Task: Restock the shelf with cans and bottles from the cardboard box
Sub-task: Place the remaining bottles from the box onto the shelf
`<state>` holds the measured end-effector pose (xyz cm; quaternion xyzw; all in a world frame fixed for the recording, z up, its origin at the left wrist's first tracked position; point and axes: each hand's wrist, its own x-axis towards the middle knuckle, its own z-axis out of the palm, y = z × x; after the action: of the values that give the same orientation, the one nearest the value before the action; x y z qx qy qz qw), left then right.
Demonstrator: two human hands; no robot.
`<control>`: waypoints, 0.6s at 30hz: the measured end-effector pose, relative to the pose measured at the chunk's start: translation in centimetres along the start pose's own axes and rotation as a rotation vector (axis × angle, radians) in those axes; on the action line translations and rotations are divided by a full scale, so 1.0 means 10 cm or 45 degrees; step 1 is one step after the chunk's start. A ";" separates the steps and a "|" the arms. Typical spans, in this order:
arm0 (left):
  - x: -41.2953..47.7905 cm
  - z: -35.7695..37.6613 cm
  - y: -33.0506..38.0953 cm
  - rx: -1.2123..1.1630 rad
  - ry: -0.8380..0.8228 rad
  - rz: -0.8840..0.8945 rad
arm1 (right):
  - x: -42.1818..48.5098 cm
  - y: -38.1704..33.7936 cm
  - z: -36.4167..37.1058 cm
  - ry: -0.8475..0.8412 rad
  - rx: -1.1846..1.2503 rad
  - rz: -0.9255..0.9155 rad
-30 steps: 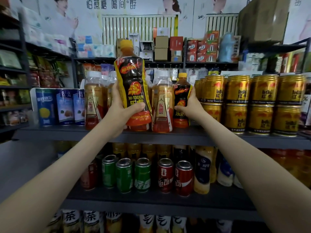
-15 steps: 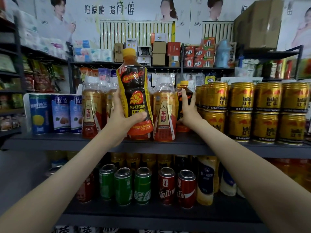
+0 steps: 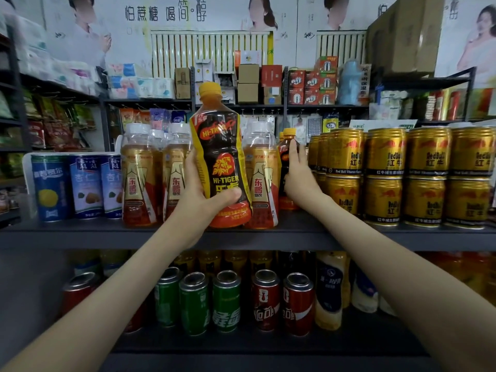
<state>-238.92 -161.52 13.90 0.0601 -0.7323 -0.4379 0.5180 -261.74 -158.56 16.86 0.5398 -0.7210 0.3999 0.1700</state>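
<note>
The dark bottle [image 3: 220, 167] reads "HI-TIGER" near the top of its label and again at the middle, with 乐虎 partly covered below. The gold-labelled bottles [image 3: 261, 183] beside it carry 东鹏特饮. The gold cans [image 3: 386, 157] read "RedBull" and 红牛, over a band starting "Red Bull Vitamin". The blue cans [image 3: 84, 181] show 杏仁. The wall poster [image 3: 166, 13] reads 怕蔗糖 喝简·醇.

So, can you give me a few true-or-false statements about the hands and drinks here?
1. The left hand grips a dark bottle with an orange cap. True.
2. The right hand holds a gold can. False: its straight fingers lie against a smaller dark bottle standing on the shelf.
3. The gold cans are stacked two high. True.
4. The green cans share a shelf with the gold cans. False: they stand on the lower shelf.
</note>
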 end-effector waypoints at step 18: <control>0.11 0.75 0.32 0.711 -0.311 0.275 | -0.93 -0.27 -0.82 0.143 0.836 -0.147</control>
<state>-244.35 -155.85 16.35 0.0689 -0.8832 -0.1664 0.4331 -257.45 -146.65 16.71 0.5827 -0.5115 0.6297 0.0488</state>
